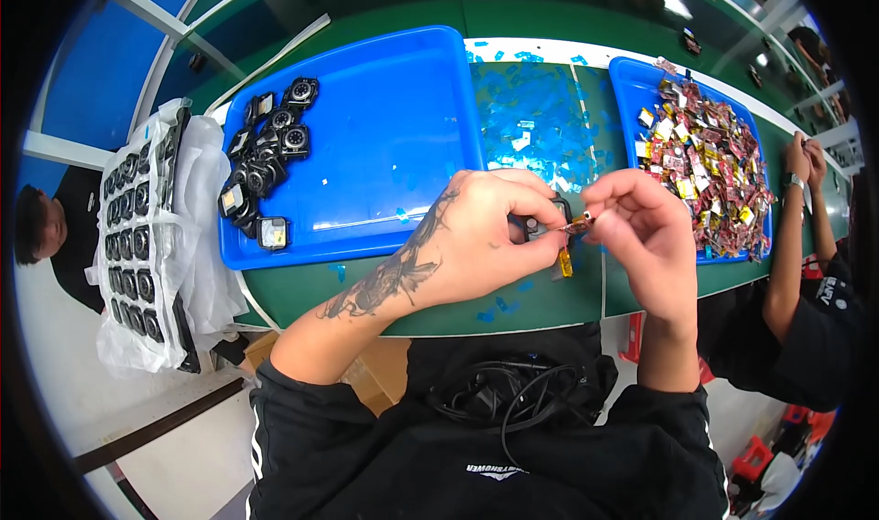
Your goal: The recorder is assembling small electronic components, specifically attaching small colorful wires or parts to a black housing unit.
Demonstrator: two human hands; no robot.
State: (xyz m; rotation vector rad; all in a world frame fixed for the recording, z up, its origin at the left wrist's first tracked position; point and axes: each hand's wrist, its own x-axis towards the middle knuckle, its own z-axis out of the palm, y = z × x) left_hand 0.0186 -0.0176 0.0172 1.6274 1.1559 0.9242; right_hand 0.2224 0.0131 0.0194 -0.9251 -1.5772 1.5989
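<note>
My left hand (499,236), tattooed along the forearm, grips a small black watch-like case (561,209) over the table, and its fingers hide much of that case. A yellow-orange strip (565,264) hangs below my left fingertips. Close beside it, the fingers of my right hand (648,236) are pinched at the case's right side, around a small reddish part with fine leads (579,223). How that part joins the case cannot be made out.
A large blue tray (385,145) at left holds several black watch cases (265,167). At right, another blue tray (632,90) is heaped with small wired parts (700,163). Blue film scraps (536,108) litter the green table between them. Stacked white-lined trays (137,236) stand far left; co-workers sit at both sides.
</note>
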